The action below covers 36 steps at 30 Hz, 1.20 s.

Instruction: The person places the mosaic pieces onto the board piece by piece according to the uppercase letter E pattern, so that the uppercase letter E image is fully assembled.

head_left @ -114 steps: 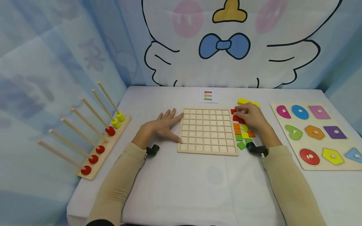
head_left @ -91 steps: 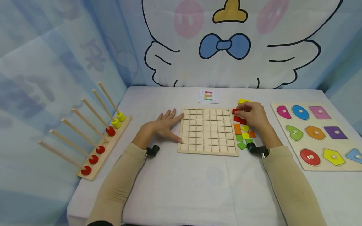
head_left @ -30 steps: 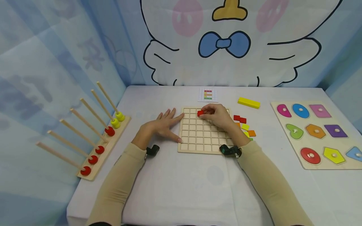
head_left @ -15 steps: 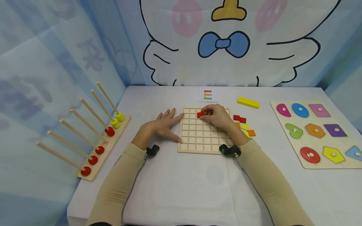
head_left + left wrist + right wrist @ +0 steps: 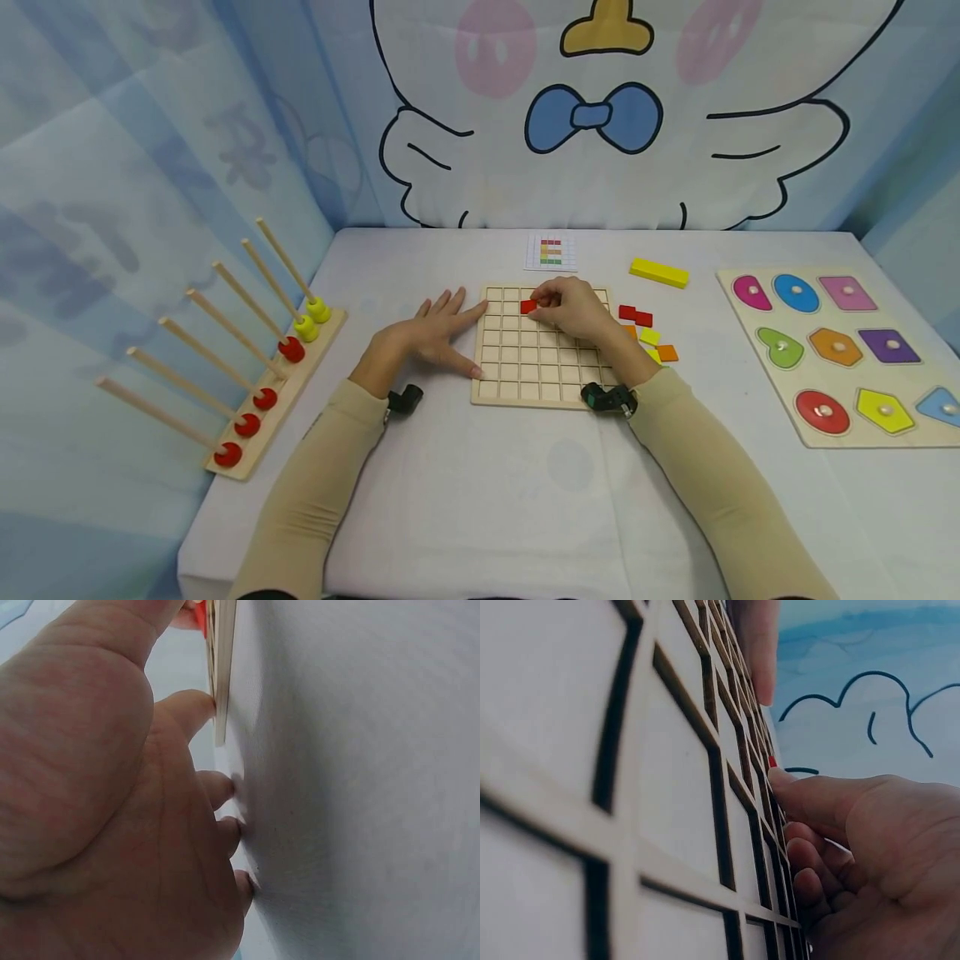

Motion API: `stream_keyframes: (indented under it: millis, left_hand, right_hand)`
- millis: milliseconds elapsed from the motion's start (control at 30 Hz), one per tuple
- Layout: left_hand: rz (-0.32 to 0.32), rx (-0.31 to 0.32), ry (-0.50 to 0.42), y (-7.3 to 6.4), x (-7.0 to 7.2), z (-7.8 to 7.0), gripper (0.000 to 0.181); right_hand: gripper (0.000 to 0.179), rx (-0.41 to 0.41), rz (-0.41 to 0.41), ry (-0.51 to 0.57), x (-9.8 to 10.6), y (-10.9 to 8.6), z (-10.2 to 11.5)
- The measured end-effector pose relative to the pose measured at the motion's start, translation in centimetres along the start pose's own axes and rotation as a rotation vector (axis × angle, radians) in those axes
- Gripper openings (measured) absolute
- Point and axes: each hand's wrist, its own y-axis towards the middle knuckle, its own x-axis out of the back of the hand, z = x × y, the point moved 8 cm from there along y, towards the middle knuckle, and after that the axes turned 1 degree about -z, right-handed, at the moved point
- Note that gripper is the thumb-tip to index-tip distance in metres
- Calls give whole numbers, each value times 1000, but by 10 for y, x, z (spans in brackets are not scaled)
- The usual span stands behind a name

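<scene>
A square wooden grid board lies on the white table. My right hand is over its upper part and pinches a small red tile between thumb and fingertips, at a cell in the second row. In the right wrist view only a red sliver of the tile shows past the thumb. My left hand is spread flat at the board's left side, thumb and index fingertip touching its edge; in the left wrist view the other fingertips rest on the cloth.
Right of the board lie two red tiles, with yellow and orange tiles partly behind the right wrist. A yellow bar and a pattern card sit behind. A shape puzzle stands right, a peg rack left.
My right hand picked a red tile from the pile and carried it left over the board. In the last second the tile has shifted slightly left and down. The left hand stays put.
</scene>
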Motion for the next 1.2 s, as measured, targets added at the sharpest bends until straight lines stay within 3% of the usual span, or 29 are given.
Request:
stream_keyframes:
  millis: [300,600,900,1200]
  left_hand:
    - [-4,-1,-1,0,1,0,127]
    - [2,-8,-13,-1,1,-1,128]
    - [-6,-18,-4,0,3,-2,127]
    - [-3,-2,-8,0,1,-1,127]
  right_hand:
    - [31,-8,0,-15,1,-1,0]
    - [33,-4,-21,64,3,-4,-2]
    - [39,92,-95,106,18,-10,20]
    - [45,78,-115,116,33,-23,20]
